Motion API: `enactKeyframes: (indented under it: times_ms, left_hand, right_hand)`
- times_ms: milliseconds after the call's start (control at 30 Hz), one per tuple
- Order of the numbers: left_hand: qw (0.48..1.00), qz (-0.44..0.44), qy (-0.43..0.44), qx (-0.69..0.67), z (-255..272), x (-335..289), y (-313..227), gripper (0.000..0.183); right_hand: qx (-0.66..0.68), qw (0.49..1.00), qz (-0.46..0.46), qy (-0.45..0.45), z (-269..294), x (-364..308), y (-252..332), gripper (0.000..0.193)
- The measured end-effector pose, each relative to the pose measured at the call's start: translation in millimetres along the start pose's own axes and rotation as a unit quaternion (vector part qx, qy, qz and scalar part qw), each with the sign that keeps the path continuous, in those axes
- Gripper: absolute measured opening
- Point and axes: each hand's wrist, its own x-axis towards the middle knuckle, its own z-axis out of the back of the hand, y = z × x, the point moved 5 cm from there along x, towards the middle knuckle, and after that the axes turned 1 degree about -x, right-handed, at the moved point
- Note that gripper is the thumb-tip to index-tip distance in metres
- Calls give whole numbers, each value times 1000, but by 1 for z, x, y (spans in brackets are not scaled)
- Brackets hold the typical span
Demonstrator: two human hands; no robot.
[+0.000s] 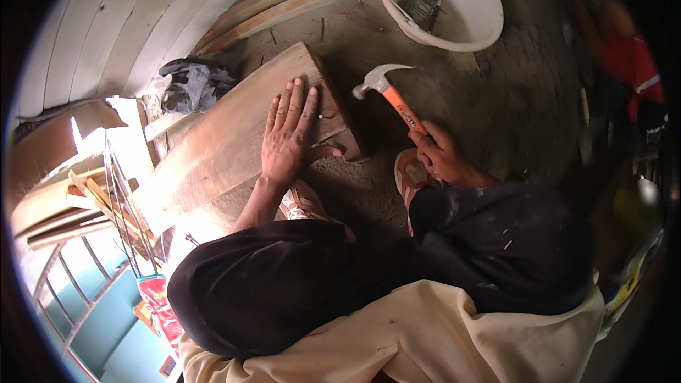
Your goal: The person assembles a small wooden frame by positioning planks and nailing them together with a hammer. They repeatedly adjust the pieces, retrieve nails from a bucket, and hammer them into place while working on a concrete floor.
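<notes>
My left hand (286, 135) lies flat on a wide wooden board (213, 128), fingers stretched toward its far end and thumb out to the right. Just right of those fingers, a small pale nail head (320, 117) shows on the wood. Wrapped round the orange handle of a claw hammer (401, 105) is my right hand (441, 152). The hammer's grey head points away from me, over the dirt floor and apart from the board. Its lower grip is hidden in my fist.
A white bucket (461, 7) with a heap of dark nails (423, 8) stands ahead. Dark plastic (195, 85) lies beyond the board. Scrap wood (78, 202) and a blue-backed metal frame (92, 291) are at left. A person in red (631, 64) is at far right.
</notes>
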Motion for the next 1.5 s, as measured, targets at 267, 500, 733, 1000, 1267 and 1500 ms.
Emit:
enactKeyframes:
  times_ms: [267,500,733,1000,1267,1500]
  left_hand:
    - [996,43,-56,-52,7,-7,5,146]
    - [997,38,-50,-54,6,-11,5,152]
    - [995,12,-84,-56,0,-13,8,150]
    - [997,14,-68,-29,13,-10,10,147]
    - [996,19,-77,-44,5,-15,5,147]
    - [997,43,-37,-44,4,-9,10,150]
  right_hand:
    - [-375,887,270,-19,1,-27,132,33]
    - [-519,795,313,31,-33,-25,160,33]
    - [-363,855,370,20,-24,-53,232,34]
    - [-587,782,184,97,-40,-7,167,26]
    - [71,817,568,67,-2,-80,265,35]
    - [-522,815,248,-38,-25,-4,176,33]
